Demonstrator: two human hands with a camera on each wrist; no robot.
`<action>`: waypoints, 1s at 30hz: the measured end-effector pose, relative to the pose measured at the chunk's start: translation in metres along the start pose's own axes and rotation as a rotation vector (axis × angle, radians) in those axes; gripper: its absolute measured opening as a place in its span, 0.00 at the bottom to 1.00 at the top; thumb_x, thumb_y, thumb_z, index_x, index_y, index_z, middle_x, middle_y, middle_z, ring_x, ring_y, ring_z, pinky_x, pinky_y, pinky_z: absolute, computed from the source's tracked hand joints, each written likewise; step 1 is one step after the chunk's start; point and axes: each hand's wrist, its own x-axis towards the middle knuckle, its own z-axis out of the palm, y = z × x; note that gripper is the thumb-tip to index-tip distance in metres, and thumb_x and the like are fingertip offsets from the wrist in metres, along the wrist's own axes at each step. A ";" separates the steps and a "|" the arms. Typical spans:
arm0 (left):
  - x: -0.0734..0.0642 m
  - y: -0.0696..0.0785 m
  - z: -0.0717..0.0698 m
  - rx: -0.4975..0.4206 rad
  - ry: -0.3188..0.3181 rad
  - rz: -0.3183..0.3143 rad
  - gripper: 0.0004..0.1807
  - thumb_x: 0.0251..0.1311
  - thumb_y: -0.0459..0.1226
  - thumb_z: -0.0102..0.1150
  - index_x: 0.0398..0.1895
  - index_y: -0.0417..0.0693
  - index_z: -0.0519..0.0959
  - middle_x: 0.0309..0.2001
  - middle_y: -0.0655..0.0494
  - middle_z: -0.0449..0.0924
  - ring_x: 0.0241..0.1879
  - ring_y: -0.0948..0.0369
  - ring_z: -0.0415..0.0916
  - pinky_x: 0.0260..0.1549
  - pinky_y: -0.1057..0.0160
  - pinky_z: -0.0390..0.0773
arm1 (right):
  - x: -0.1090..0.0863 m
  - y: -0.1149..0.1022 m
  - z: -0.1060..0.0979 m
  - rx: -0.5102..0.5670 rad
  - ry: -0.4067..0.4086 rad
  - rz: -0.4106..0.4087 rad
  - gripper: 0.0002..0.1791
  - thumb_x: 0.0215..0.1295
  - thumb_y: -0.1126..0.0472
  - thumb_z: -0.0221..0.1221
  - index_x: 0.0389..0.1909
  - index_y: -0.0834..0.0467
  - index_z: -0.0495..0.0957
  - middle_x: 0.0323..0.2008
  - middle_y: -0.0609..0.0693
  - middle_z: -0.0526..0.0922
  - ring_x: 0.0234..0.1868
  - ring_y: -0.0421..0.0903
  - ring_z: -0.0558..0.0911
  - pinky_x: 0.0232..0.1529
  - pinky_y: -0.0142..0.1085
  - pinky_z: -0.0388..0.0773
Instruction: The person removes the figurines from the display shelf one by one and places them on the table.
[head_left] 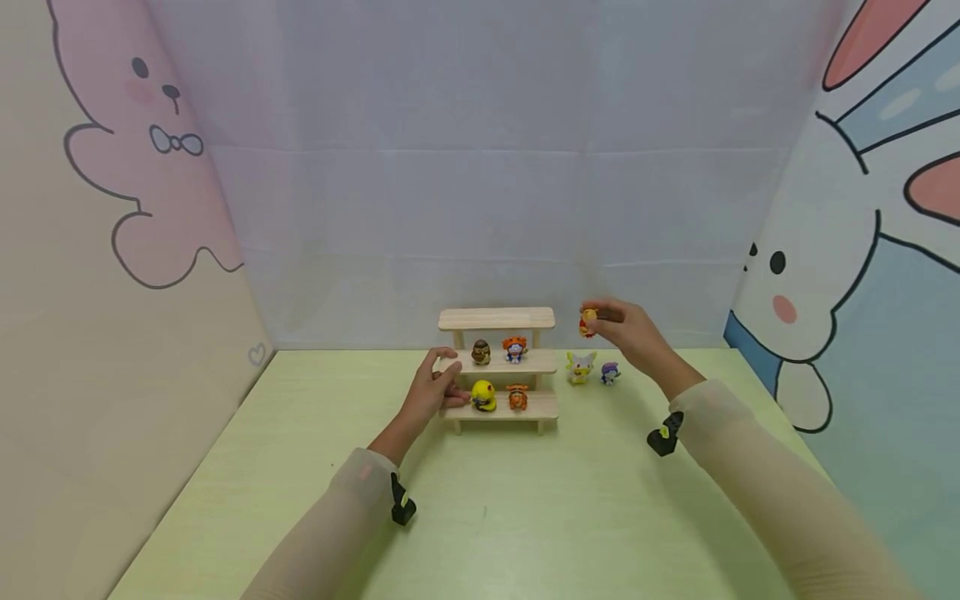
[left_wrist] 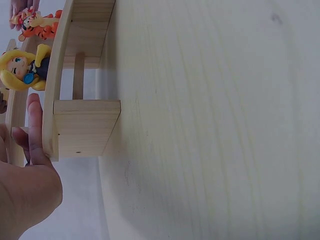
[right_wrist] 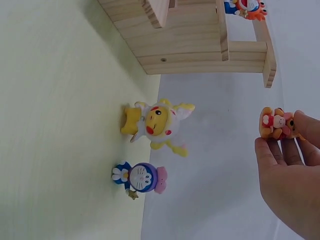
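R hand (head_left: 626, 329) pinches a small orange-and-yellow plastic fig. w/ a red-and-pink front (head_left: 588, 323) btw thumb & fingers; it's roughly upright, in the air just right of the top tier of a pale wooden three-tier stand (head_left: 495, 319), apart from the stand. L hand (head_left: 431, 392) is at the stand's L end, fingers loosely spread, w/ some lying on the bottom tier & touching it; the fingertips are right by a yellow-haired plastic fig. in dark clothes w/ a blue disc (head_left: 483, 396), can't tell if they touch it. Next to that one, same tier, sits an orange-and-black striped tiger fig. (head_left: 517, 397). Middle tier: brown owl fig. (head_left: 481, 352) on the L, fig. w/ orange headpiece & blue-and-white body (head_left: 514, 350) on the R, a gap btw them. Below the R hand, on the pale yellow-green table (head_left: 600, 500) just R of the stand, a white-and-yellow eared fig. (head_left: 580, 367) stands near a smaller blue-and-white fig. w/ purple headwear (head_left: 610, 373), both upright
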 end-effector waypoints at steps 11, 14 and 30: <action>-0.003 0.004 0.000 0.015 -0.007 -0.004 0.21 0.80 0.42 0.52 0.68 0.46 0.65 0.20 0.53 0.71 0.25 0.59 0.87 0.29 0.61 0.89 | -0.012 0.025 -0.019 -0.015 0.012 0.019 0.27 0.81 0.60 0.55 0.75 0.65 0.64 0.72 0.65 0.68 0.70 0.58 0.72 0.73 0.46 0.70; -0.004 0.004 0.000 0.010 -0.004 -0.006 0.18 0.80 0.42 0.52 0.67 0.49 0.66 0.20 0.52 0.71 0.25 0.58 0.87 0.29 0.61 0.89 | -0.013 0.034 -0.025 0.014 0.007 0.029 0.28 0.81 0.60 0.55 0.75 0.65 0.63 0.73 0.66 0.66 0.68 0.52 0.73 0.76 0.50 0.64; -0.005 0.004 -0.002 0.010 -0.007 0.006 0.16 0.79 0.42 0.52 0.64 0.51 0.68 0.20 0.52 0.70 0.25 0.58 0.87 0.29 0.60 0.89 | -0.028 0.061 -0.040 -0.022 0.066 0.105 0.26 0.82 0.62 0.52 0.75 0.65 0.63 0.73 0.65 0.67 0.71 0.58 0.69 0.77 0.53 0.61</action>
